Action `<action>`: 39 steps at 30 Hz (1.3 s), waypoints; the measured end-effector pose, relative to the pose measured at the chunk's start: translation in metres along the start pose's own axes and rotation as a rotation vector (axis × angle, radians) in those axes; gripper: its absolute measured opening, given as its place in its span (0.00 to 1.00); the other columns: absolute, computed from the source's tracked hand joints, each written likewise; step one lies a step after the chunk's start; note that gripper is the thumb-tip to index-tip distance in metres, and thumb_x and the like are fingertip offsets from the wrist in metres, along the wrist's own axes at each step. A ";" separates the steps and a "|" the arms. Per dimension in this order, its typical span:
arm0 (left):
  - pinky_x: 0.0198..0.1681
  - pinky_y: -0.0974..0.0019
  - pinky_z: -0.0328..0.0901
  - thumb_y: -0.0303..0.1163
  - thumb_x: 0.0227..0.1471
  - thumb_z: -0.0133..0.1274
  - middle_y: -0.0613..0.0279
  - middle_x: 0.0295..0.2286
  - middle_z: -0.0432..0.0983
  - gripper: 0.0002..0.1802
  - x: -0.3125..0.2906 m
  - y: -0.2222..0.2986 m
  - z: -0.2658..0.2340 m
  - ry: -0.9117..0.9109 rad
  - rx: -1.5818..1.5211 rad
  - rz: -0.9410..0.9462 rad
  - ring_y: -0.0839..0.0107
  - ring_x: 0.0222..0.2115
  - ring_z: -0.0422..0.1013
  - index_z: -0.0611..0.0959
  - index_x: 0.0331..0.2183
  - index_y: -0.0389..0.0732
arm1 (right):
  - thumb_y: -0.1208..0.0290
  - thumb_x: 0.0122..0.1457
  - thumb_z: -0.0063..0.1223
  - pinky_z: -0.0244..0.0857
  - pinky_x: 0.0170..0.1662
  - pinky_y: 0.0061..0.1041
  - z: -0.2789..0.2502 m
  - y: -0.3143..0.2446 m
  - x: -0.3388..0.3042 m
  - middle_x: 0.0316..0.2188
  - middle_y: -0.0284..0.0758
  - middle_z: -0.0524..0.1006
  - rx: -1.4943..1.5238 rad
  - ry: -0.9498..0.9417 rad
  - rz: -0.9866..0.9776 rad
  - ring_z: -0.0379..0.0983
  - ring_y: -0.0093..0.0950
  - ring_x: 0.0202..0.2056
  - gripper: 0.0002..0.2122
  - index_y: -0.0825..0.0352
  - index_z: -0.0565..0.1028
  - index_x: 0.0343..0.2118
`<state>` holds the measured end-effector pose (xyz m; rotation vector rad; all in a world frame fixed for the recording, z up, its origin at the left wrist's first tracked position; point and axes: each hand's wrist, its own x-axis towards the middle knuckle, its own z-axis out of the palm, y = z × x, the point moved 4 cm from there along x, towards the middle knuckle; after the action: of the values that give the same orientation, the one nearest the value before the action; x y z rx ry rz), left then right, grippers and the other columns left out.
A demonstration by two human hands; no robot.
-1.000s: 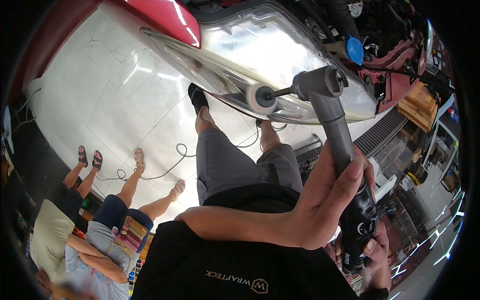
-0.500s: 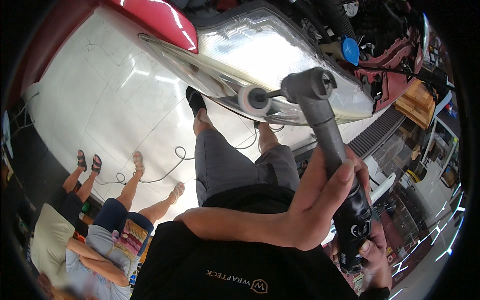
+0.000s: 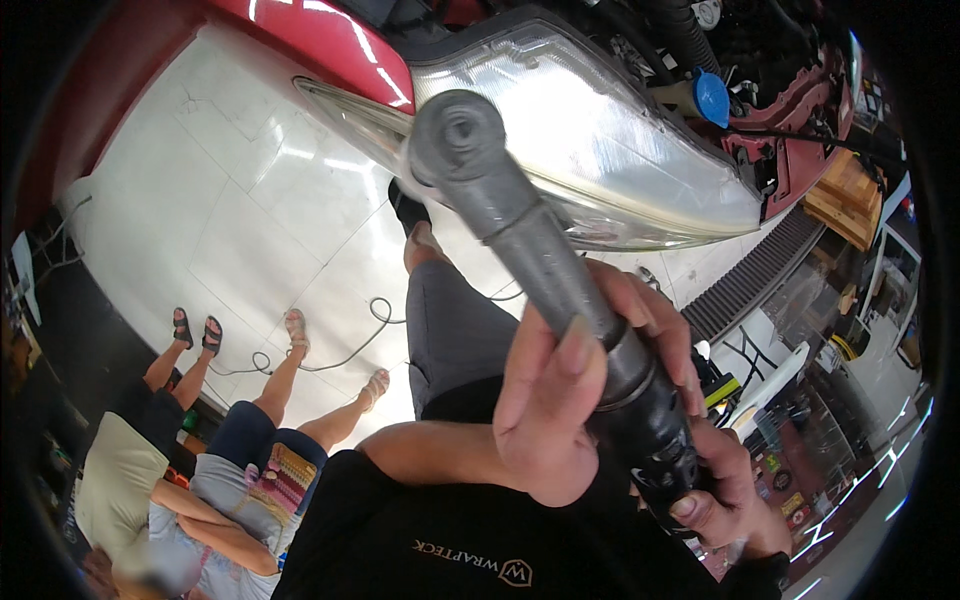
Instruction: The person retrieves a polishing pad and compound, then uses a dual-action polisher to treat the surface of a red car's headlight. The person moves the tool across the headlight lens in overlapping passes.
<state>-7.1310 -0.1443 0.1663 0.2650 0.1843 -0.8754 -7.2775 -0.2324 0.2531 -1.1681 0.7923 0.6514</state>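
Observation:
A right-angle polisher [image 3: 540,250] with a grey metal head and black body is held across in front of me. My left hand [image 3: 570,400] wraps round its neck, just above the black part. Lower down, my right hand [image 3: 730,490] grips the rear end of the body. The round tool head covers the left edge of a car headlight [image 3: 560,110], whose lens looks hazy and yellowish along its lower edge. I cannot make out the polishing pad, hidden behind the head; whether it touches the lens cannot be told.
Red car bodywork [image 3: 330,35] adjoins the headlight at the upper left. A blue reservoir cap [image 3: 711,98] stands in the open engine bay. A cable [image 3: 345,362] trails across the tiled floor. Two people [image 3: 215,470] are at the lower left. A wooden box [image 3: 843,205] lies at the right.
The polisher's head has swung left and come closer to my view, turning so that the white pad no longer shows. Both hands keep hold and have shifted slightly left.

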 end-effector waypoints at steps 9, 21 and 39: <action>0.26 0.58 0.77 0.54 0.67 0.34 0.45 0.27 0.70 0.24 -0.009 -0.003 -0.007 0.019 0.140 0.071 0.56 0.20 0.75 0.62 0.40 0.39 | 0.59 0.57 0.63 0.75 0.35 0.32 0.005 -0.006 0.011 0.31 0.48 0.79 -0.322 0.017 -0.141 0.82 0.40 0.31 0.31 0.80 0.67 0.54; 0.29 0.54 0.76 0.52 0.68 0.36 0.45 0.28 0.70 0.23 -0.032 -0.037 -0.028 0.007 0.101 0.103 0.53 0.24 0.75 0.64 0.40 0.39 | 0.62 0.55 0.65 0.74 0.26 0.32 -0.006 0.049 0.016 0.28 0.50 0.79 -0.377 0.033 -0.323 0.81 0.43 0.24 0.30 0.81 0.68 0.52; 0.39 0.63 0.71 0.44 0.63 0.42 0.43 0.34 0.70 0.20 -0.055 -0.092 -0.032 0.021 0.021 -0.063 0.63 0.32 0.72 0.65 0.43 0.35 | 0.63 0.53 0.65 0.75 0.32 0.33 -0.021 0.114 -0.014 0.31 0.51 0.80 -0.168 0.093 -0.274 0.83 0.43 0.29 0.32 0.80 0.66 0.55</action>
<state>-7.2385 -0.1511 0.1365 0.2889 0.2040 -0.9379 -7.3801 -0.2221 0.1992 -1.4388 0.6479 0.4442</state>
